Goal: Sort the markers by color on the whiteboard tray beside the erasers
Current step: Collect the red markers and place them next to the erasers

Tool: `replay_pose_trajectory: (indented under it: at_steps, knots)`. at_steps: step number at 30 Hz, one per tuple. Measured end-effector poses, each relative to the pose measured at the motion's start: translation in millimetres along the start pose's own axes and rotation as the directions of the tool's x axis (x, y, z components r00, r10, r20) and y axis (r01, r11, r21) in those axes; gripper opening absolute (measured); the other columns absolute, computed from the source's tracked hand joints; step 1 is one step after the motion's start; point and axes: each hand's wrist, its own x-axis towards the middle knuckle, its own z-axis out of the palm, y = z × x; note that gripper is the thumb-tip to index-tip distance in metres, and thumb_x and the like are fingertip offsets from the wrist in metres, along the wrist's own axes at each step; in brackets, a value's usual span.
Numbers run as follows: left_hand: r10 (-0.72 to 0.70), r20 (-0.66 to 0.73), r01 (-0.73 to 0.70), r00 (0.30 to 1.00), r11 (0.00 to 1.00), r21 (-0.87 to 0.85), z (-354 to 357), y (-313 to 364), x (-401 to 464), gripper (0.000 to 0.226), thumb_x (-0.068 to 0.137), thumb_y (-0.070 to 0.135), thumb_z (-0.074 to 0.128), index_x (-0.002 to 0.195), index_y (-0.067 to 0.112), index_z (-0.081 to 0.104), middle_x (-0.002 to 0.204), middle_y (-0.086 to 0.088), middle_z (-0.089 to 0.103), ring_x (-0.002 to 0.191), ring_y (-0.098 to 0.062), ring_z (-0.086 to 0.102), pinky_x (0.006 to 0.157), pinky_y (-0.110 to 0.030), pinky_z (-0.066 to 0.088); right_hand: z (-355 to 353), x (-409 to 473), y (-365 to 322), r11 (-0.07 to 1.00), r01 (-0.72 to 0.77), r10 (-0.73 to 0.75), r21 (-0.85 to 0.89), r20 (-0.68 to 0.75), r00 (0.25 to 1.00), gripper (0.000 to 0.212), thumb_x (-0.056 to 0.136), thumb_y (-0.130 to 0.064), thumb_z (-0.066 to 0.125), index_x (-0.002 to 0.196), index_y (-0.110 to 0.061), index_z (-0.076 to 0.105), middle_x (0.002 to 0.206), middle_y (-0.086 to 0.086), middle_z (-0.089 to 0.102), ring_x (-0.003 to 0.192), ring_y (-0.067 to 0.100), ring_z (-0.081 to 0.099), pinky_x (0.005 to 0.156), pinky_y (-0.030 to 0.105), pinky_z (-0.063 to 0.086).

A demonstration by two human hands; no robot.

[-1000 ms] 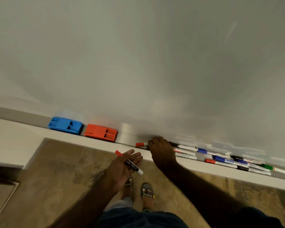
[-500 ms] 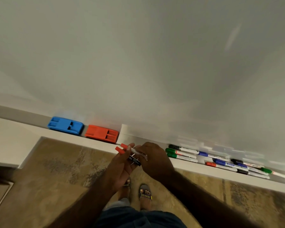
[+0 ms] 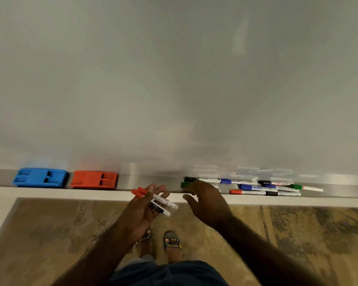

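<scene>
My left hand (image 3: 141, 211) holds two red-capped markers (image 3: 156, 200) side by side, just below the tray's front edge. My right hand (image 3: 205, 200) is open with fingers spread, reaching over the metal whiteboard tray (image 3: 149, 180) and touching a green-capped marker (image 3: 185, 184). A black-capped marker (image 3: 201, 179) lies just behind it. Further right lies a loose pile of markers (image 3: 265, 187) with blue, black, red and green caps. A blue eraser (image 3: 39, 177) and a red eraser (image 3: 94, 180) sit at the tray's left.
The whiteboard (image 3: 174, 79) fills the upper view. A white ledge (image 3: 70, 193) runs below the tray. My sandalled feet (image 3: 172, 242) stand on a brown patterned floor (image 3: 50, 234).
My right hand passed a second red marker to my left hand, then moved right, back to the tray by the green marker. My left hand now holds two red markers instead of one.
</scene>
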Motion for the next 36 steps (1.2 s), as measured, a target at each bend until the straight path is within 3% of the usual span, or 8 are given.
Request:
replay_pose_trajectory:
  at_steps: [5, 9, 14, 26, 31, 34, 36]
  knots:
    - [-0.049, 0.039, 0.048, 0.998, 0.999, 0.018, 14.7, -10.6, 6.2, 0.034, 0.101, 0.016, 0.049, 0.134, 0.006, 0.051, 0.137, -0.020, 0.064, 0.125, -0.037, 0.064, 0.089, -0.049, 0.061, -34.5, -20.5, 82.0, 0.967, -0.179, 0.176, -0.181, -0.033, 0.984, 0.024, 0.091, -0.015, 0.065, 0.112, -0.021, 0.074, 0.109, -0.003, 0.069, 0.101, 0.020, 0.064, 0.081, 0.034, 0.055]
    - [-0.066, 0.048, 0.065, 0.997, 0.998, 0.026, 26.8, -18.9, 9.1, 0.032, 0.102, 0.015, 0.047, 0.132, 0.006, 0.053, 0.136, -0.021, 0.064, 0.123, -0.035, 0.065, 0.088, -0.047, 0.061, -58.5, -33.4, 132.8, 0.904, -0.253, 0.282, -0.344, 0.034, 0.959, 0.048, 0.082, 0.002, 0.056, 0.121, -0.022, 0.070, 0.116, -0.002, 0.066, 0.109, 0.021, 0.059, 0.086, 0.034, 0.053]
    - [-0.075, 0.045, 0.073, 0.996, 0.996, 0.043, 35.8, -25.9, 8.8, 0.034, 0.103, 0.014, 0.045, 0.136, 0.006, 0.050, 0.135, -0.020, 0.065, 0.124, -0.035, 0.065, 0.093, -0.048, 0.059, -74.9, -41.7, 164.5, 0.858, -0.286, 0.349, -0.427, 0.075, 0.934, 0.047, 0.082, -0.002, 0.059, 0.123, -0.025, 0.068, 0.114, -0.002, 0.063, 0.109, 0.020, 0.059, 0.079, 0.032, 0.052]
    - [-0.080, 0.019, 0.079, 0.997, 0.996, 0.046, 42.4, -38.9, 7.7, 0.042, 0.097, 0.016, 0.052, 0.137, 0.005, 0.049, 0.138, -0.020, 0.064, 0.123, -0.036, 0.065, 0.089, -0.049, 0.061, -74.9, -40.4, 175.7, 0.865, -0.262, 0.329, -0.428, 0.092, 0.940, 0.031, 0.082, -0.008, 0.068, 0.110, -0.021, 0.068, 0.107, -0.004, 0.061, 0.101, 0.018, 0.055, 0.074, 0.029, 0.051]
    - [-0.075, 0.012, 0.075, 0.997, 0.996, 0.054, 42.8, -41.4, 7.5, 0.035, 0.103, 0.016, 0.047, 0.135, 0.005, 0.050, 0.137, -0.020, 0.064, 0.123, -0.036, 0.065, 0.091, -0.050, 0.060, -75.3, -39.9, 175.0, 0.892, -0.225, 0.292, -0.393, 0.119, 0.949, 0.021, 0.083, -0.029, 0.076, 0.102, -0.028, 0.067, 0.106, -0.009, 0.061, 0.102, 0.016, 0.056, 0.079, 0.031, 0.052]
    - [-0.068, 0.007, 0.068, 0.998, 0.996, 0.063, 43.5, -41.5, 6.9, 0.032, 0.104, 0.017, 0.045, 0.134, 0.006, 0.051, 0.136, -0.020, 0.065, 0.123, -0.036, 0.065, 0.092, -0.049, 0.059, -77.2, -35.8, 173.3, 0.908, -0.152, 0.205, -0.390, 0.098, 0.974, 0.014, 0.090, -0.032, 0.065, 0.104, -0.029, 0.069, 0.102, -0.008, 0.063, 0.099, 0.016, 0.059, 0.076, 0.030, 0.047]
    - [-0.065, 0.004, 0.065, 0.998, 0.995, 0.076, 42.0, -41.6, 6.3, 0.033, 0.105, 0.017, 0.045, 0.135, 0.006, 0.050, 0.136, -0.019, 0.065, 0.124, -0.036, 0.065, 0.094, -0.050, 0.058, -77.9, -31.1, 172.2, 0.893, -0.096, 0.167, -0.440, 0.125, 0.978, 0.025, 0.093, -0.020, 0.057, 0.112, -0.031, 0.071, 0.104, -0.007, 0.064, 0.098, 0.017, 0.062, 0.073, 0.027, 0.047]
